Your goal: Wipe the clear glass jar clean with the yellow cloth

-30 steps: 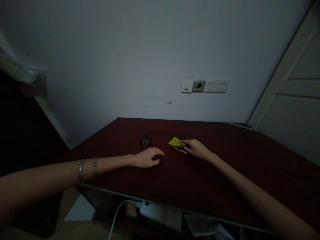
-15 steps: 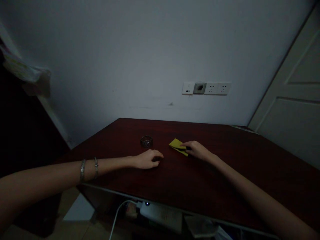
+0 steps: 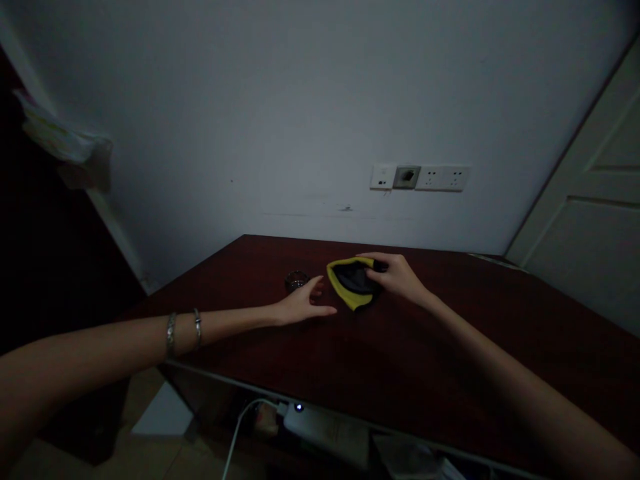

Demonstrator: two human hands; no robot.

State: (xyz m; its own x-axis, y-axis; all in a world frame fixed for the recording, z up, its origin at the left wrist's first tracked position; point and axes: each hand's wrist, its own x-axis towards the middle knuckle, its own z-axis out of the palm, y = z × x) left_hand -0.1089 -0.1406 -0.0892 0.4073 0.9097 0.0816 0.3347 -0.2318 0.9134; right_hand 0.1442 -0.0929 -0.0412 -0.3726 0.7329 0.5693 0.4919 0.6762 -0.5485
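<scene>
Pinched between the thumb and fingers of my right hand is a cloth, yellow along its edge with a dark inner face showing. It is lifted and tilted above the dark red tabletop. To its left, my left hand is open, thumb and fingers apart, pointing at the cloth without touching it. Behind my left hand sits a small round glass dish, partly hidden by the hand. Two silver bracelets circle my left forearm.
Beyond the table rises a pale wall with a row of sockets. A white panelled door stands at the right. Under the tabletop, a shelf holds a white device with a white cable hanging from it.
My right hand has raised the cloth off the table and its folds have spread, showing the dark side. My left hand has opened wider and shifted slightly, now overlapping the glass dish.
</scene>
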